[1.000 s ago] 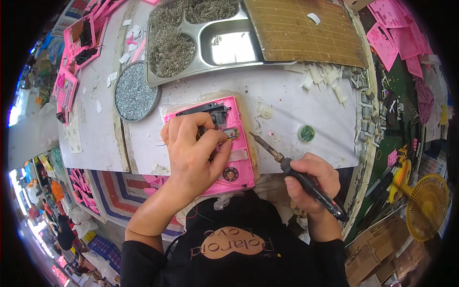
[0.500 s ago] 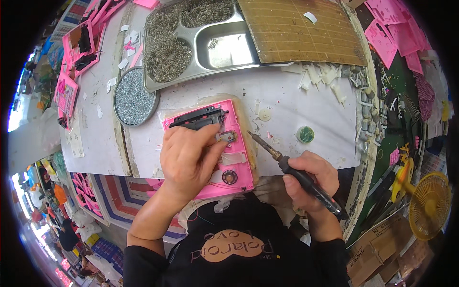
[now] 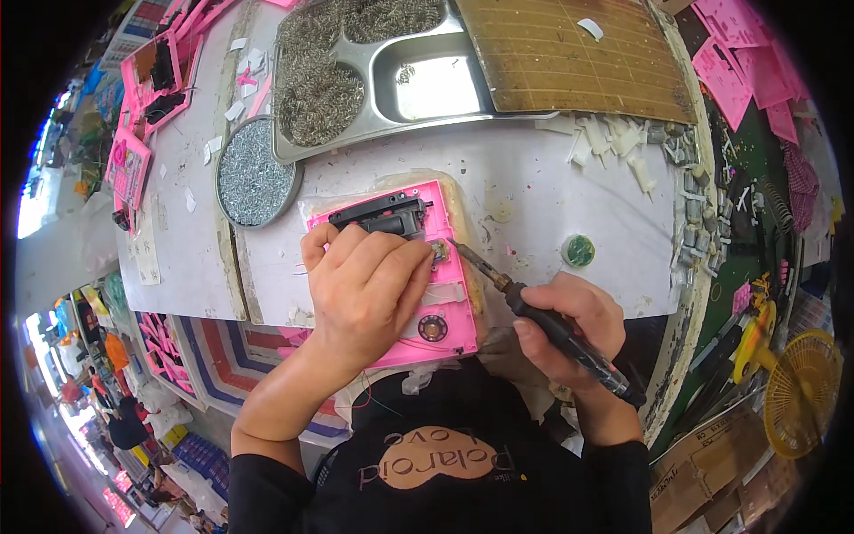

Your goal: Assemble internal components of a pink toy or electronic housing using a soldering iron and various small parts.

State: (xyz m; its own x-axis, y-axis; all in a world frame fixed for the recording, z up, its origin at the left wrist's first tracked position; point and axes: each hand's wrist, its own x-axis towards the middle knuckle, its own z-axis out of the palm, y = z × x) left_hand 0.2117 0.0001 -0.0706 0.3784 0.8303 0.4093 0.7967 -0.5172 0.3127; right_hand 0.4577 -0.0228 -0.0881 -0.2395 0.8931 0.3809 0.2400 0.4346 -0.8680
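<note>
A pink plastic casing [image 3: 455,313] lies open on a pad at the near edge of the table. Inside it are a black mechanism [image 3: 382,214], a small metal part [image 3: 439,253] and a round speaker-like disc [image 3: 433,328]. Over the casing's middle, my left hand [image 3: 360,280] has its fingers bent and pressed together, their tips at the small metal part; whatever they pinch is hidden. My right hand [image 3: 578,320] is closed round the black handle of a soldering iron [image 3: 556,327]. The iron's tip reaches the casing's right edge, close beside the small metal part.
A round dish of small screws [image 3: 258,173] stands left of a steel tray [image 3: 382,133] heaped with springs. Brown board [image 3: 578,62] covers the tray's right side. A green-topped round tin [image 3: 578,251] sits to the right; white pieces and metal parts [image 3: 694,222] line the table's edge.
The soldering iron has moved left and slightly up, its tip now at the casing's edge. My left fingers have shifted right and closed further over the small metal part.
</note>
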